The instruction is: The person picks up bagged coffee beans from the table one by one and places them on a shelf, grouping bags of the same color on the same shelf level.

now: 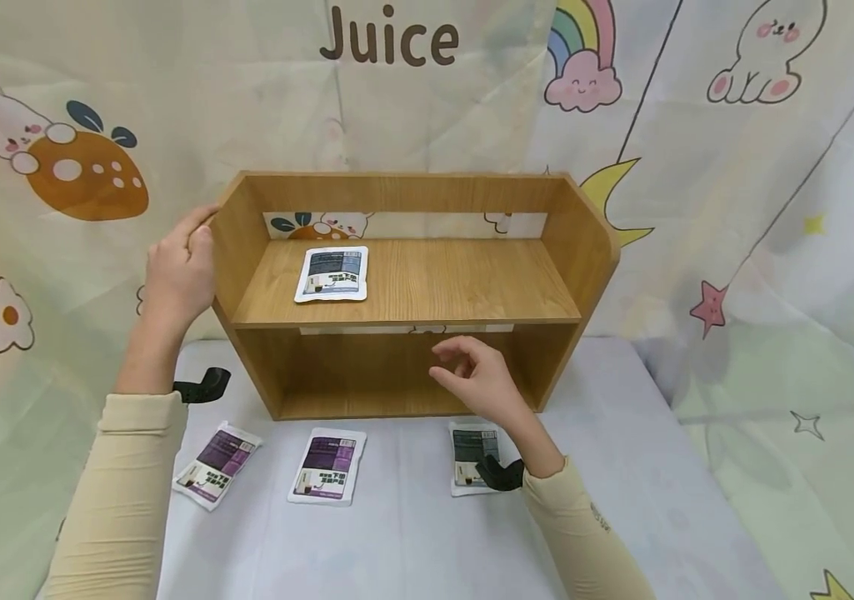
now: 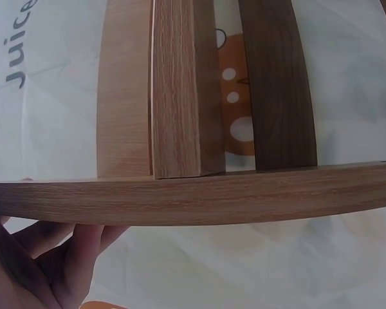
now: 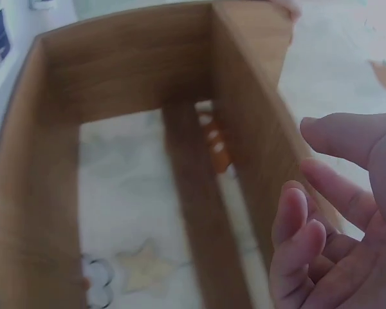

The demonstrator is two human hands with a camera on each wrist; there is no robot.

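Observation:
A two-tier wooden shelf (image 1: 427,323) stands on the white table. My left hand (image 1: 181,271) grips the upper edge of its left side panel; in the left wrist view the fingers (image 2: 87,254) curl along the panel's outer face. My right hand (image 1: 481,379) hovers in front of the lower compartment, fingers loosely bent and thumb apart, with nothing in it. The right wrist view shows the same hand (image 3: 341,225) beside the middle board (image 3: 257,129). On the upper tier, left of centre, lies a white pouch with a dark blue label (image 1: 332,274).
In front of the shelf, a purple-labelled pouch (image 1: 217,465) lies tilted at the left, with another purple-labelled pouch (image 1: 327,467) beside it. A green-labelled pouch (image 1: 475,458) lies under my right wrist, partly covered. A printed curtain (image 1: 427,117) hangs behind.

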